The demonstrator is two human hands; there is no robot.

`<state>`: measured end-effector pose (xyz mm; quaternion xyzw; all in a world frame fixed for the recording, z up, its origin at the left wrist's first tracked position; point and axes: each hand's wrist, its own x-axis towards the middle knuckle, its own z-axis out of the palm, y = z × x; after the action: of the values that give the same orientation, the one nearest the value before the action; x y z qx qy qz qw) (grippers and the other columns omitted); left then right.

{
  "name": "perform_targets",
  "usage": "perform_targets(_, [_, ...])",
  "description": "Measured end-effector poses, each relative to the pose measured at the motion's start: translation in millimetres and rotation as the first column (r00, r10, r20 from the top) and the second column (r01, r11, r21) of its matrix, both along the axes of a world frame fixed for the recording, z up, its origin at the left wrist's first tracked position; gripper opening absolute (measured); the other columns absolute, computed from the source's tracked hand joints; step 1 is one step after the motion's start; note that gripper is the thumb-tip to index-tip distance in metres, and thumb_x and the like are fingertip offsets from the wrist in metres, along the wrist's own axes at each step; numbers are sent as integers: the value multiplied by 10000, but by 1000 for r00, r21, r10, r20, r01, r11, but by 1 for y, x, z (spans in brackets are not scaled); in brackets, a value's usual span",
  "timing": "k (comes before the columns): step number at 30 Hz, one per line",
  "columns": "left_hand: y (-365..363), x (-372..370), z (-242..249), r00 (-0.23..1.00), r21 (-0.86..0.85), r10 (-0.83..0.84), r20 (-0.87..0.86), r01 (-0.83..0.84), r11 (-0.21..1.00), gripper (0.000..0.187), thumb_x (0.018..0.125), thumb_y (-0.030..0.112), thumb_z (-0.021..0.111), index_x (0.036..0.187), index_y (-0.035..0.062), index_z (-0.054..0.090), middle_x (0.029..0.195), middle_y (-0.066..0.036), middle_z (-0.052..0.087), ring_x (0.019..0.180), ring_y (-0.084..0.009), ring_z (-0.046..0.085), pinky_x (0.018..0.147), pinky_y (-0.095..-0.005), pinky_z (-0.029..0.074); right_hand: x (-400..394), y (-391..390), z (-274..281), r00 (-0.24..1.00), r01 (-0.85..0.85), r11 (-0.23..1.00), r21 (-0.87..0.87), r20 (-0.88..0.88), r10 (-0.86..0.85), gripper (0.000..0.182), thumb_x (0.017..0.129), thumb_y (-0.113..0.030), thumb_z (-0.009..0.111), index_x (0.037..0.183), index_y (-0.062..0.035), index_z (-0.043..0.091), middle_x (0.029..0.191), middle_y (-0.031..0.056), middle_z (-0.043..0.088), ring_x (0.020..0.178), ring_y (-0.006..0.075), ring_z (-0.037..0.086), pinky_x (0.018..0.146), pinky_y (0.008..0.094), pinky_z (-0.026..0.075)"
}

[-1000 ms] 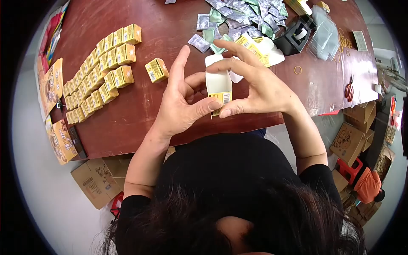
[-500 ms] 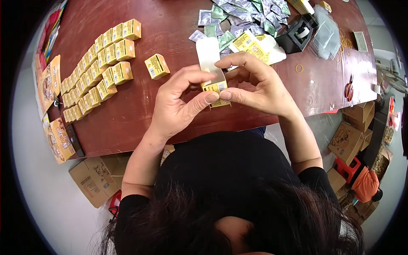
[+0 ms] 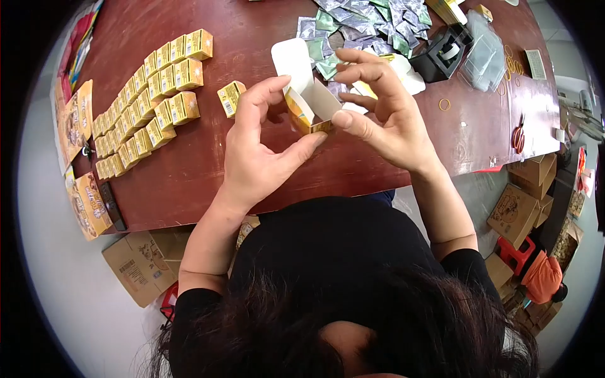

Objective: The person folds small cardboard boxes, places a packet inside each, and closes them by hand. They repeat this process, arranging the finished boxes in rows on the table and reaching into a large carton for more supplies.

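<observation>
A small yellow box (image 3: 309,110) with its white lid flap raised is held over the near part of the table. My left hand (image 3: 261,138) grips it between thumb and fingers at its left side and bottom. My right hand (image 3: 384,113) has its thumb against the box's right edge, its fingers spread and raised. Beyond the hands lies a pile of green and purple sachets (image 3: 372,25). One closed yellow box (image 3: 231,99) stands left of my left hand.
Rows of closed yellow boxes (image 3: 157,82) stand on the red table (image 3: 252,31) at the left. At the right are a black tape dispenser (image 3: 441,53), clear plastic packaging (image 3: 482,57), rubber bands and red scissors (image 3: 518,135). A person in orange (image 3: 542,277) is at far right.
The box in my hands has tilted and now shows its open inside. My right hand's fingers have lifted and spread away from it.
</observation>
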<state>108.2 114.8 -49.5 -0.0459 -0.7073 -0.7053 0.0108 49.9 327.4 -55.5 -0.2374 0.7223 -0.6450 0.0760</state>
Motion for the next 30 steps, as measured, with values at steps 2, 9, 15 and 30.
perform_targets(2, [0,-2,0,940,-459,-11,-342,-157,874,677,774,12,838,1377,42,532,1277,-147,648,1091,-253,672,937,-354,544,0,-4,7,997,68,997,-35,46,-66,312,875,-294,815,1112,-124,705,1385,190,539,1397,310,460,1051,448,475])
perform_targets(9, [9,-9,-5,855,-531,-57,-515,-267,804,693,700,-34,831,1346,49,593,1212,-126,689,1047,-306,675,881,-381,552,-8,-7,21,991,18,968,250,-134,17,188,925,-221,762,996,-47,745,1511,228,488,1518,334,308,1180,486,286])
perform_targets(15, [13,-13,-8,842,-472,-13,-540,-289,833,681,716,-32,835,1348,33,590,1214,-132,688,1058,-300,675,906,-387,551,-9,-16,13,999,41,988,152,2,-41,203,948,-264,723,1045,-89,757,1531,323,418,1507,458,267,1200,529,256])
perform_targets(30, [20,-31,-24,736,-337,137,-663,-457,823,629,707,-64,835,1283,12,594,1254,-160,654,1139,-332,648,936,-395,561,-11,-25,8,974,139,988,-64,188,-125,260,951,-298,728,1061,-66,775,1540,350,390,1514,389,298,1182,466,289])
